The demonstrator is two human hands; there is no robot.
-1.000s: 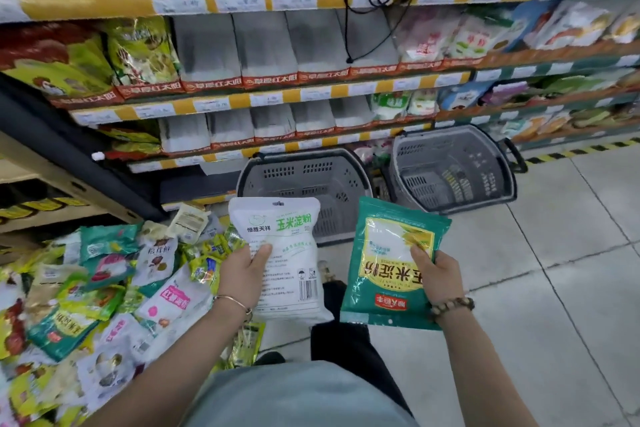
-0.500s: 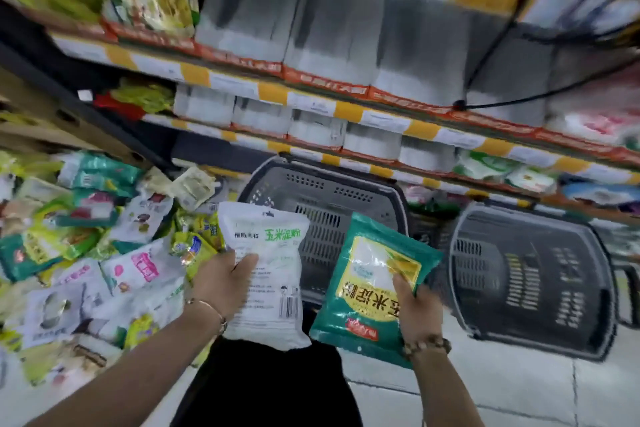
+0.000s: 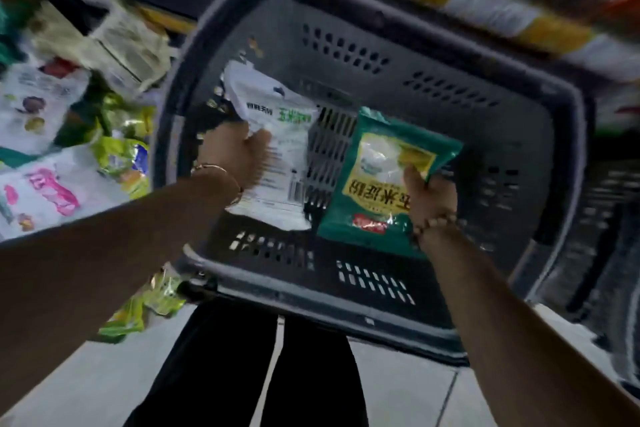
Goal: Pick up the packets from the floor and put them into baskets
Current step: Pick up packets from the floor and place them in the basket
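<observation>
Fingers (image 3: 257, 142) of the left hand (image 3: 232, 153) curl round the white packet (image 3: 277, 104), held low over the grey basket (image 3: 381, 283); just right of it the green packet (image 3: 381, 163) hangs from the right hand (image 3: 434, 196), pinched at one edge. Judging by that thin hold, the green one could slip early and land skewed against the white.

second basket (image 3: 597, 236): blurred, cut by right edge | shelf labels (image 3: 464, 0): unreadable blur | left hand (image 3: 232, 153) fingers: hidden behind white packet (image 3: 277, 121)
</observation>
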